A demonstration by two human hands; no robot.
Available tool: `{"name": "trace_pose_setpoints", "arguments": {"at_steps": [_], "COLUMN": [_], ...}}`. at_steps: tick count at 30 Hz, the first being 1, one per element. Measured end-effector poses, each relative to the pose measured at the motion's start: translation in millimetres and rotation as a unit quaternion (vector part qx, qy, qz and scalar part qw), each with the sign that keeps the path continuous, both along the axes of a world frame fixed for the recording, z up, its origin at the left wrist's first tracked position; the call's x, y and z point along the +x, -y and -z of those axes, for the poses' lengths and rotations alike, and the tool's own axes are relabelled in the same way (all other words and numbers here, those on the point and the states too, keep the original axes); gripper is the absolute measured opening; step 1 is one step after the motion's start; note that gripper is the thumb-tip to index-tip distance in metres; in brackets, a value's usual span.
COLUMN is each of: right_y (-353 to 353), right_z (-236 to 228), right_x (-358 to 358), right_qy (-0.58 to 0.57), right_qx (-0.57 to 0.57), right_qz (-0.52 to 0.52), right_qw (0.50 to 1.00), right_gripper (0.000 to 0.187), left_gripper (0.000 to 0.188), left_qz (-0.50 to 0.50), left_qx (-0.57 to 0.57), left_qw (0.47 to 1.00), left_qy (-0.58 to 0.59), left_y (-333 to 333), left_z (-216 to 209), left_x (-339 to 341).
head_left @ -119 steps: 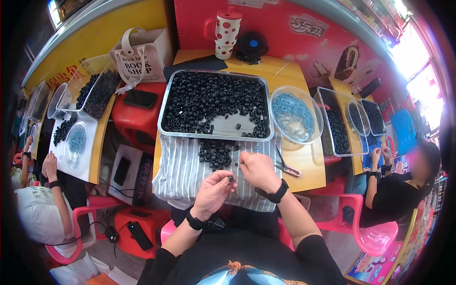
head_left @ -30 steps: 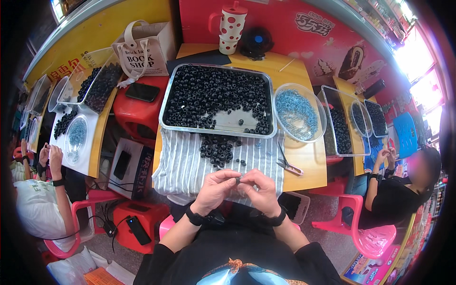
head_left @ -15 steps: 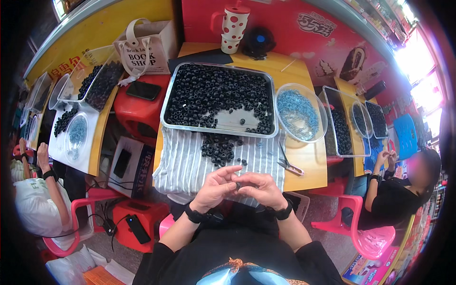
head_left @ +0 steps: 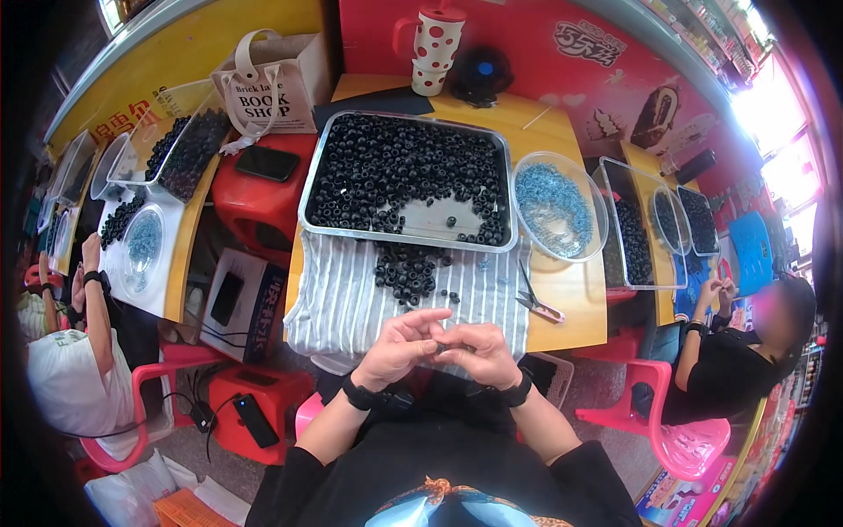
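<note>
- While both hands are meeting over the near part of the striped cloth (head_left: 320, 307), the left hand (head_left: 398, 354) is pinching a small dark piece (head_left: 439, 348) between thumb and fingertips.
- The right hand (head_left: 485, 354) is bending its fingers in from the other side, its thumb and fingertips pressing on that same piece; the fingers are hiding most of it.
- Just beyond the hands, black beads (head_left: 407, 277) are lying in a loose heap on the cloth, a few of them straying to the right.
- Behind the heap, the tray (head_left: 426, 218) is holding many more black beads, and a bare patch is showing toward its front.
- Right beside the tray, the clear bowl (head_left: 601, 211) is holding pale blue bits (head_left: 553, 206).
- The snips (head_left: 551, 312) are lying by the cloth's right edge, their pink handle resting on the table (head_left: 580, 303).
- Behind the tray, a spotted cup (head_left: 436, 48) is standing near the table's far edge.
- To the left, a phone (head_left: 268, 163) is lying on a red stool (head_left: 246, 206), and a bag (head_left: 272, 92) is standing behind it.
- At the right, a person in black (head_left: 724, 364) is sitting with both hands raised close together.
</note>
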State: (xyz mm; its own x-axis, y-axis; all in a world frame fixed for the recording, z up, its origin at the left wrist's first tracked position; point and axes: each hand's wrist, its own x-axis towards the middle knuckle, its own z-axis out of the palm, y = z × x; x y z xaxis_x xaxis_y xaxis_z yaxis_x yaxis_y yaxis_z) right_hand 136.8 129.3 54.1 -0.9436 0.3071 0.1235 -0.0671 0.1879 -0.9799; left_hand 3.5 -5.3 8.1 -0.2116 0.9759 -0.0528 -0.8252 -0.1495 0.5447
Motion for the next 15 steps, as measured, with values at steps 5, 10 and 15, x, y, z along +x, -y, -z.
{"name": "trace_pose_setpoints", "arguments": {"at_steps": [5, 10, 15], "right_y": [5.3, 0.9, -48.4], "right_z": [11.9, -2.9, -42.1], "right_x": [-1.2, -0.3, 44.8], "right_qy": [-0.027, -0.035, -0.004], "right_qx": [-0.061, 0.004, 0.179], "right_qz": [0.021, 0.029, 0.155], "right_qw": [0.998, 0.999, 0.972], "right_gripper": [0.012, 0.018, 0.017], "left_gripper": [0.048, 0.048, 0.041], "left_qz": [0.013, 0.018, 0.006], "left_qx": [-0.001, -0.031, -0.041], "left_qw": [1.000, 0.998, 0.993], "left_qy": [-0.014, -0.051, -0.113], "left_y": [0.6, -0.5, -5.8], "left_z": [4.2, 2.3, -7.4], "left_x": [-1.0, 3.5, 10.9]}}
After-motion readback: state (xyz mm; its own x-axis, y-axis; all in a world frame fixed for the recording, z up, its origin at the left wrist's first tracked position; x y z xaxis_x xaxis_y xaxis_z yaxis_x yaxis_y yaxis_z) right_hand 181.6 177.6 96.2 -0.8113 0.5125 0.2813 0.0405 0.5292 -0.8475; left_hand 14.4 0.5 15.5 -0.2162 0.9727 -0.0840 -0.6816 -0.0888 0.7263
